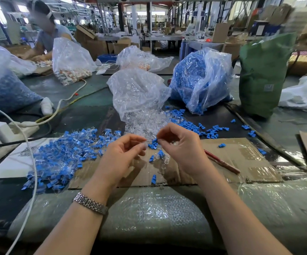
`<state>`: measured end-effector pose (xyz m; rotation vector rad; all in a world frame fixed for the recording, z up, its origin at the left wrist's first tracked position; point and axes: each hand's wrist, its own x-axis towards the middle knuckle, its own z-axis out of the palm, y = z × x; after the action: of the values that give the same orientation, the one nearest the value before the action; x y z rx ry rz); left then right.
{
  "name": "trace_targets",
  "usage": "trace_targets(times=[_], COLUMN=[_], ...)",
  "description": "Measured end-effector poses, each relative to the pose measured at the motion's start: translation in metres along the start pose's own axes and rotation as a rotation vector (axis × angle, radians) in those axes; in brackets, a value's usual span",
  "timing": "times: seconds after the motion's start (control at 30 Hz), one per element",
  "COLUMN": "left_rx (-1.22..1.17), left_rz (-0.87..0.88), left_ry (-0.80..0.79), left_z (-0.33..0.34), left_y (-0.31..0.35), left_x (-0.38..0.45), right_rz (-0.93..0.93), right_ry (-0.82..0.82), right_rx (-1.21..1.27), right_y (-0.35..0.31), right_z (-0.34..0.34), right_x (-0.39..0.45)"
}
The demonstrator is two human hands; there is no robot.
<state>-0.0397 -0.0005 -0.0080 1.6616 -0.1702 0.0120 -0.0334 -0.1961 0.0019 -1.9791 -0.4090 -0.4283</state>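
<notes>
Thumb and forefinger of the left hand (123, 153) pinch 1 clear plastic piece (145, 145). The curled fingers of the right hand (182, 144) pinch 1 blue cap (154, 140). The 2 parts sit just beside each other above the cardboard sheet (231, 159). A heap of blue pieces (62, 159) lies to the left. A clear bag (136, 92) spills clear pieces behind the hands, and a bag of blue caps (200, 78) stands further back on the right.

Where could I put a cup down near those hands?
The flat brown cardboard sheet is mostly bare right of the red pencil. Crowded: the pile of blue plastic pieces on the left and the heap of clear plastic pieces at centre.
</notes>
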Motion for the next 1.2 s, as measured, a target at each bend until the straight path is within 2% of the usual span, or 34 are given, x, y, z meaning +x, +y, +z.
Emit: trace_targets(times=[0.17, 0.37, 0.53, 0.9, 1.2], left_rx=[-0.127, -0.165, -0.224, -0.26, -0.238], left_rz=[-0.019, -0.017, -0.053, -0.075, -0.1], left_ry=[-0.074, -0.153, -0.223, -0.122, -0.135], left_z=[-0.0018, 0.0005, -0.0044, -0.002, -0.0048], left_y=[-0.0018, -0.0056, -0.0058, 0.0022, 0.0021], left_x=[0.0036, 0.0049, 0.0028, -0.0026, -0.0029], right_rz=[-0.081, -0.131, -0.085, 0.014, 0.031], right_ry=[-0.018, -0.048, -0.071, -0.169, -0.182], right_rx=[0.009, -0.048, 0.003, 0.011, -0.02], right_y=[-0.0041, -0.0072, -0.0105, -0.0091, -0.0107], right_z=[0.0055, 0.0084, 0.0064, 0.0032, 0.0003], right_x=[-0.0015, -0.0029, -0.0038, -0.0041, -0.0038])
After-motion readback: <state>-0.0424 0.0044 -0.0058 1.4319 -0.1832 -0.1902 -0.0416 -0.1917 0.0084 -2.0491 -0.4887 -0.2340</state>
